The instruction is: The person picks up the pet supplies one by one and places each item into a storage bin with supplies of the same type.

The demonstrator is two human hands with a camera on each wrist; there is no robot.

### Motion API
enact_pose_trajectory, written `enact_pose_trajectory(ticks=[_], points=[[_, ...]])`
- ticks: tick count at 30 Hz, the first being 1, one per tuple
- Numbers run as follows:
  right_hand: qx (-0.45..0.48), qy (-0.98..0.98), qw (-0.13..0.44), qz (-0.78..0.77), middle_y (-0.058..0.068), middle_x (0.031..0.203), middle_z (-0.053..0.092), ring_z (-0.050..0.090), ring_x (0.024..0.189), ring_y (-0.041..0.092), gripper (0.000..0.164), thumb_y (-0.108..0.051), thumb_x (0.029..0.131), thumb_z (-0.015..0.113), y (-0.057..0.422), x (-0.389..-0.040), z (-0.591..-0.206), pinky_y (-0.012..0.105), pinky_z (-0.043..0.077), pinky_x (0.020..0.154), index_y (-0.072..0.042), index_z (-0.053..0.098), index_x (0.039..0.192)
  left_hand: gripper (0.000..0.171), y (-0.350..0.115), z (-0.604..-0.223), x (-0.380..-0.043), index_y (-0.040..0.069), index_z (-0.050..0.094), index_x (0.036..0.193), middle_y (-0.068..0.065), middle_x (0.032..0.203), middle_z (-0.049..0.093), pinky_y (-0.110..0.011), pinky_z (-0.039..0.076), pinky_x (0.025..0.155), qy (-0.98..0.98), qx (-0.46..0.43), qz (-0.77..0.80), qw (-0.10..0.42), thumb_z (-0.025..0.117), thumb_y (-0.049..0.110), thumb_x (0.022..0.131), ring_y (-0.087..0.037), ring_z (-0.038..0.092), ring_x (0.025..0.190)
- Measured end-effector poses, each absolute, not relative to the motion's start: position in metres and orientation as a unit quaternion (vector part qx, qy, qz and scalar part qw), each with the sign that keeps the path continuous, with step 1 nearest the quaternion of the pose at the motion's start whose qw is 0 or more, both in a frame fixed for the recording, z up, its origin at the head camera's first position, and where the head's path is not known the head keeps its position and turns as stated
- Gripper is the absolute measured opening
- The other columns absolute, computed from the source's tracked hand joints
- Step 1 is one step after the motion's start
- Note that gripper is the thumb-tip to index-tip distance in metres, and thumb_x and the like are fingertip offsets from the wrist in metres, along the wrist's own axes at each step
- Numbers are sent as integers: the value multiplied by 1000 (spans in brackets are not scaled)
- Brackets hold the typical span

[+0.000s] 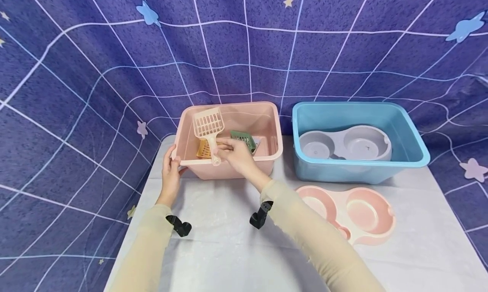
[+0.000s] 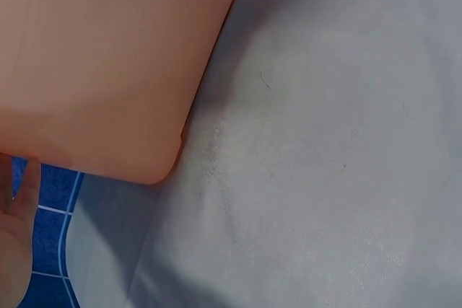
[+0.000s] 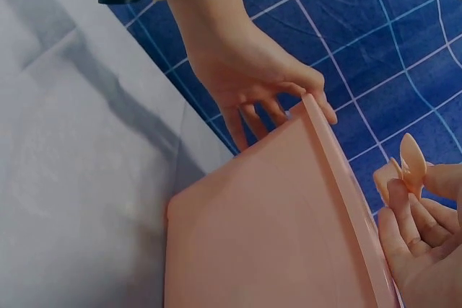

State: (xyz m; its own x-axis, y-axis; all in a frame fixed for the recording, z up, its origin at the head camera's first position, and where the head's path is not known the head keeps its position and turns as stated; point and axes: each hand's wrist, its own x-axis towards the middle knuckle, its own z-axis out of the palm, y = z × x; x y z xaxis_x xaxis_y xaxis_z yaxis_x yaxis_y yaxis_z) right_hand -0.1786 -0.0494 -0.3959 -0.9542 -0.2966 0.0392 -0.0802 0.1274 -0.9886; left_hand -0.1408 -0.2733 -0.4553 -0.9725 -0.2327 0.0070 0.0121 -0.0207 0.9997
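In the head view, my right hand [image 1: 237,157] pinches the handle of a cream slotted litter scoop [image 1: 212,143] above the pink bin [image 1: 228,170]. The scoop's slotted head points away from me, towards the bin's back left. My left hand [image 1: 170,180] grips the bin's front left corner; the right wrist view shows that hand [image 3: 249,70] with its thumb over the rim and its fingers against the outer wall. Inside the bin lie an orange slotted scoop [image 1: 204,150] and a green slotted scoop [image 1: 245,139], with a greyish piece beside the green one, partly hidden by my right hand.
To the right stands a blue bin [image 1: 343,167] holding a grey double bowl [image 1: 337,139]. In front of it a pink double bowl [image 1: 367,213] lies on the pale table cover [image 1: 221,241], partly behind my right sleeve. A blue patterned curtain [image 1: 236,50] hangs behind the bins.
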Motion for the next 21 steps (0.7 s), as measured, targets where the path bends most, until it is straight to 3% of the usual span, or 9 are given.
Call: enact_pose_trajectory(ticks=[3,10,21], points=[[-128,749,87,-645,16,108,71,68,97,24,38,-5,91,69,-50,-181,-395,24,55,76,0,63,129,52,-270,-449,-138,15,23,157,-10,158,24,-55,33,109,-701,82,-703,85,34,15,106,-22,45,122],[-128,760,85,-632,13,109,72,69,96,22,37,-9,92,70,-52,-185,-394,25,56,75,-2,65,128,53,-272,-450,-139,15,23,157,-11,158,23,-58,32,107,-705,82,-699,90,33,15,105,-38,36,132],[-129,790,76,-594,9,115,71,68,100,20,30,-13,92,71,-55,-186,-394,22,54,75,-5,71,121,53,-273,-452,-139,13,23,157,-12,157,26,-59,33,107,-701,77,-703,93,34,13,105,-27,42,126]])
